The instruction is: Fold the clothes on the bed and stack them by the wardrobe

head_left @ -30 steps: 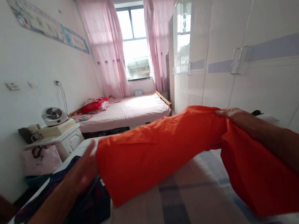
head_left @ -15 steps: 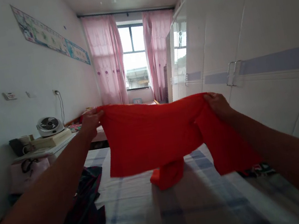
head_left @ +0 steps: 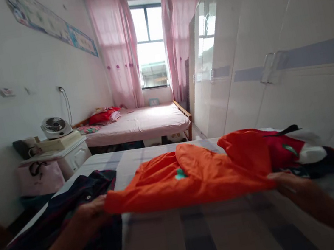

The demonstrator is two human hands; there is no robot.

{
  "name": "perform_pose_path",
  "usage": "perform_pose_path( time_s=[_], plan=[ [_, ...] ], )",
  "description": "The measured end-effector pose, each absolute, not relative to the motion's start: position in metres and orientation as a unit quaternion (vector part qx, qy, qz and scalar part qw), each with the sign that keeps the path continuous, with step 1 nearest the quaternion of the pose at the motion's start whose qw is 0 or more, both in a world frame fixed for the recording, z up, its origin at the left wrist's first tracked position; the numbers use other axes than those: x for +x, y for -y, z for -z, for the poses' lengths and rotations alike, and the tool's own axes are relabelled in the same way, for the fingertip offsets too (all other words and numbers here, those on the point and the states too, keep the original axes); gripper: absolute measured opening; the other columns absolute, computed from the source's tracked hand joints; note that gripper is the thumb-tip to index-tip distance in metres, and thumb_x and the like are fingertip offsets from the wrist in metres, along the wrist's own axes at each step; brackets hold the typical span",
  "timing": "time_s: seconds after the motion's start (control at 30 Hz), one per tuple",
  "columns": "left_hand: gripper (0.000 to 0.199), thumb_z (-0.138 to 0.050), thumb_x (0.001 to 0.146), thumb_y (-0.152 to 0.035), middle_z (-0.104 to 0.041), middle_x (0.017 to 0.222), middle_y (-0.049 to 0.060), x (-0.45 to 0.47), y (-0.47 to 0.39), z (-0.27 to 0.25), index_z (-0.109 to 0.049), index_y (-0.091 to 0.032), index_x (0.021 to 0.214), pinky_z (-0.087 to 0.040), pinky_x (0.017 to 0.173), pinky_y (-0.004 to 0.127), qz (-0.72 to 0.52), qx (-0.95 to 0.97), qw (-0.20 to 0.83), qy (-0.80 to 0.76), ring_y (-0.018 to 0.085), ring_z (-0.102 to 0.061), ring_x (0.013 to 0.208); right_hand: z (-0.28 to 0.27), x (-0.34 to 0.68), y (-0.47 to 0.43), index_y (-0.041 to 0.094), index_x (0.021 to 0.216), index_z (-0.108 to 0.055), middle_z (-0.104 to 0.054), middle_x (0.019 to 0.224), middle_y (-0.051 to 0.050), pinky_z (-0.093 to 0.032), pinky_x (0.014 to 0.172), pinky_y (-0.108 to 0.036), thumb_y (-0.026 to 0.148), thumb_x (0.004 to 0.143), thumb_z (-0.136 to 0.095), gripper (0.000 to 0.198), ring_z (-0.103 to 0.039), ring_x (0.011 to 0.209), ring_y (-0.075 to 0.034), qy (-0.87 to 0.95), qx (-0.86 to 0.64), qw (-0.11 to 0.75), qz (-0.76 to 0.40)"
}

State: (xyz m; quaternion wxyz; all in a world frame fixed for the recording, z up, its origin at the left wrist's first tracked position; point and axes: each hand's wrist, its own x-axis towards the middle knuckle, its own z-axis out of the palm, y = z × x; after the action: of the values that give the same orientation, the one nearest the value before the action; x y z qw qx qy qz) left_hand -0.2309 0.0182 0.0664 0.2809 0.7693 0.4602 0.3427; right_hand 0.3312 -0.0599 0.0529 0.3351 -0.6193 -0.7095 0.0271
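Note:
An orange-red garment [head_left: 172, 193], apparently a shirt, stretches between my two hands low over the bed. My left hand [head_left: 93, 211] pinches its near left corner. The near right corner is gripped by my right hand [head_left: 288, 181]. The cloth's far part is bunched and folded over, and a small green patch [head_left: 180, 174] shows in its middle. Under and beside my left hand lies dark plaid clothing [head_left: 96, 185] with a button. Beyond my right hand is a pile of red, white and black clothes [head_left: 290, 148]. Some fingertips are blurred or hidden by the cloth.
The near bed has a white and blue checked sheet [head_left: 153, 248]. A second bed [head_left: 150, 121] with a pink sheet stands by the window. At left are a fan [head_left: 56, 126] on a bedside cabinet [head_left: 77, 156] and a pink bag [head_left: 39, 177]. A white wardrobe [head_left: 305, 100] lines the right.
Both hands have lowered the orange-red garment from chest height towards the bed. Its far part now lies spread away from me, and the view has tilted downward.

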Motion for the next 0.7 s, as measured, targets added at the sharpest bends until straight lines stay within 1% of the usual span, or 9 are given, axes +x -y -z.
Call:
perform_pose_path(
  time_s=[0.07, 0.17, 0.27, 0.33, 0.37, 0.43, 0.5, 0.57, 0.7],
  plan=[
    [0.025, -0.056, 0.081, -0.034, -0.069, 0.112, 0.003, -0.237, 0.005, -0.022, -0.073, -0.031, 0.099, -0.047, 0.096, 0.036, -0.269, 0.811, 0.266, -0.447, 0.028, -0.061, 0.107, -0.011, 0.324, 0.086, 0.038, 0.092, -0.069, -0.07, 0.101, -0.005, -0.052, 0.085, -0.045, 0.036, 0.079, -0.048, 0.025, -0.064, 0.098, -0.031, 0.727, -0.628, 0.269, -0.073],
    [0.034, -0.054, 0.082, -0.034, -0.062, 0.125, 0.005, -0.238, 0.028, 0.003, -0.067, -0.031, 0.113, -0.044, 0.1, 0.034, -0.222, 0.823, 0.232, -0.468, 0.027, -0.055, 0.117, 0.001, 0.312, 0.105, 0.026, 0.101, -0.07, -0.067, 0.111, -0.007, -0.045, 0.097, -0.047, 0.027, 0.073, -0.05, 0.035, -0.059, 0.109, -0.03, 0.731, -0.637, 0.226, -0.087],
    [0.049, -0.064, 0.074, -0.038, -0.053, 0.136, 0.004, -0.231, 0.035, -0.002, -0.059, -0.032, 0.123, -0.038, 0.104, 0.036, -0.204, 0.806, 0.227, -0.507, 0.029, -0.046, 0.127, -0.016, 0.295, 0.099, 0.025, 0.113, -0.065, -0.063, 0.12, -0.007, -0.046, 0.095, -0.041, 0.037, 0.078, -0.05, 0.04, -0.056, 0.113, -0.027, 0.694, -0.656, 0.255, -0.15],
    [0.046, -0.066, 0.073, -0.042, -0.054, 0.134, 0.003, -0.22, 0.034, -0.011, -0.062, -0.033, 0.118, -0.039, 0.104, 0.037, -0.227, 0.786, 0.249, -0.518, 0.029, -0.049, 0.124, -0.026, 0.279, 0.089, 0.022, 0.12, -0.06, -0.061, 0.123, -0.009, -0.047, 0.092, -0.04, 0.047, 0.082, -0.047, 0.047, -0.058, 0.111, -0.027, 0.654, -0.686, 0.257, -0.188],
    [0.041, -0.064, 0.074, -0.044, -0.058, 0.13, 0.002, -0.213, 0.033, -0.015, -0.066, -0.032, 0.114, -0.041, 0.102, 0.036, -0.247, 0.775, 0.266, -0.518, 0.029, -0.052, 0.12, -0.028, 0.271, 0.084, 0.021, 0.12, -0.059, -0.062, 0.121, -0.01, -0.047, 0.091, -0.039, 0.051, 0.082, -0.046, 0.05, -0.059, 0.108, -0.027, 0.643, -0.698, 0.25, -0.195],
    [0.036, -0.058, 0.078, -0.048, -0.067, 0.116, 0.003, -0.203, 0.032, -0.023, -0.07, -0.03, 0.107, -0.047, 0.096, 0.036, -0.28, 0.741, 0.315, -0.523, 0.029, -0.06, 0.109, -0.032, 0.259, 0.077, 0.019, 0.109, -0.062, -0.069, 0.105, -0.009, -0.048, 0.083, -0.037, 0.051, 0.083, -0.046, 0.045, -0.064, 0.096, -0.027, 0.646, -0.7, 0.233, -0.196],
    [0.04, -0.056, 0.078, -0.053, -0.072, 0.101, 0.003, -0.2, 0.034, -0.029, -0.071, -0.027, 0.105, -0.053, 0.086, 0.035, -0.299, 0.688, 0.369, -0.548, 0.029, -0.065, 0.096, -0.037, 0.257, 0.077, 0.02, 0.092, -0.063, -0.07, 0.086, -0.005, -0.048, 0.072, -0.032, 0.049, 0.085, -0.042, 0.036, -0.065, 0.08, -0.023, 0.665, -0.682, 0.233, -0.195],
    [0.043, -0.057, 0.076, -0.055, -0.073, 0.095, 0.001, -0.204, 0.037, -0.032, -0.071, -0.027, 0.105, -0.054, 0.081, 0.033, -0.315, 0.64, 0.403, -0.574, 0.029, -0.066, 0.092, -0.043, 0.266, 0.084, 0.021, 0.083, -0.06, -0.067, 0.075, -0.002, -0.046, 0.063, -0.028, 0.05, 0.086, -0.04, 0.035, -0.062, 0.07, -0.02, 0.662, -0.681, 0.251, -0.186],
    [0.041, -0.061, 0.074, -0.054, -0.072, 0.102, -0.001, -0.207, 0.045, -0.028, -0.07, -0.03, 0.106, -0.053, 0.083, 0.03, -0.298, 0.629, 0.45, -0.56, 0.027, -0.064, 0.096, -0.039, 0.291, 0.104, 0.021, 0.089, -0.061, -0.068, 0.084, -0.002, -0.047, 0.063, -0.028, 0.052, 0.084, -0.045, 0.035, -0.063, 0.074, -0.02, 0.645, -0.694, 0.229, -0.224]
  ],
)
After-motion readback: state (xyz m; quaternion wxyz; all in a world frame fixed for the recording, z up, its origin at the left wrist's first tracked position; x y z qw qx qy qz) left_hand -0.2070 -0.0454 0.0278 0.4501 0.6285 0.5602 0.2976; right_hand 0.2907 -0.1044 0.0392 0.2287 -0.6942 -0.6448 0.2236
